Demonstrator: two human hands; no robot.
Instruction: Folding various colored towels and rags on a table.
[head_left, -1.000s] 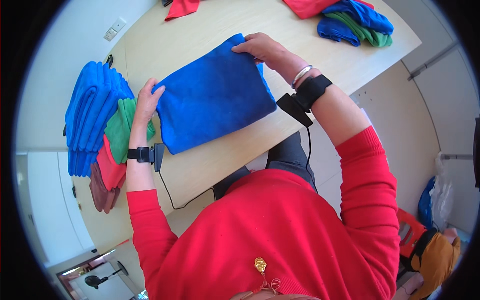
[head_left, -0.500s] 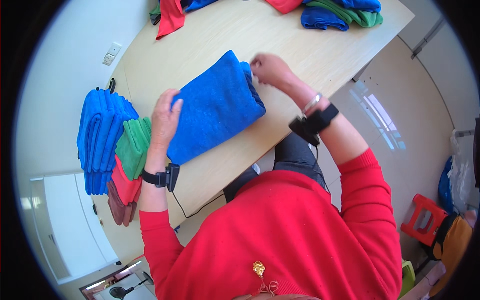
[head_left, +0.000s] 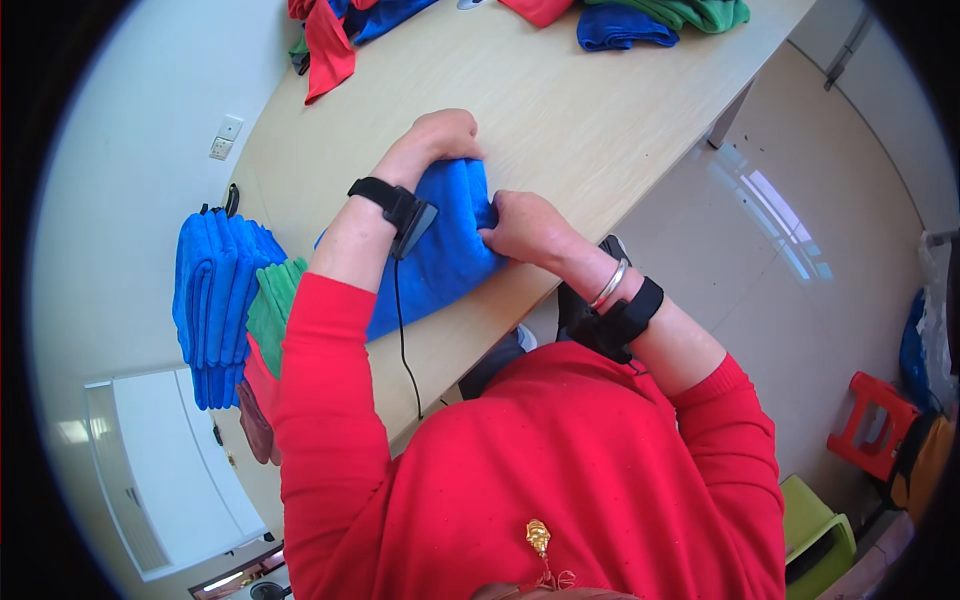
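A folded blue towel [head_left: 440, 265] lies on the table in front of me, partly covered by my left forearm. My left hand [head_left: 447, 135] has crossed over it and is closed at its far right corner, with the fingertips hidden from view. At the towel's right edge, my right hand [head_left: 530, 228] pinches the folded layers, thumb towards me. Both wrists carry black straps with small dark devices, and a thin cable runs down from the left one.
To the left stand stacks of folded blue towels [head_left: 215, 300], with green towels [head_left: 275, 305] and red and brown ones beside them. Several red, blue and green cloths [head_left: 690, 12] lie along the far side. The table's edge [head_left: 640, 200] slants along the right; a red stool [head_left: 870, 425] stands beyond.
My left hand has moved from the towel's left side across to its far right corner. My right hand has come down and closed on the right edge.
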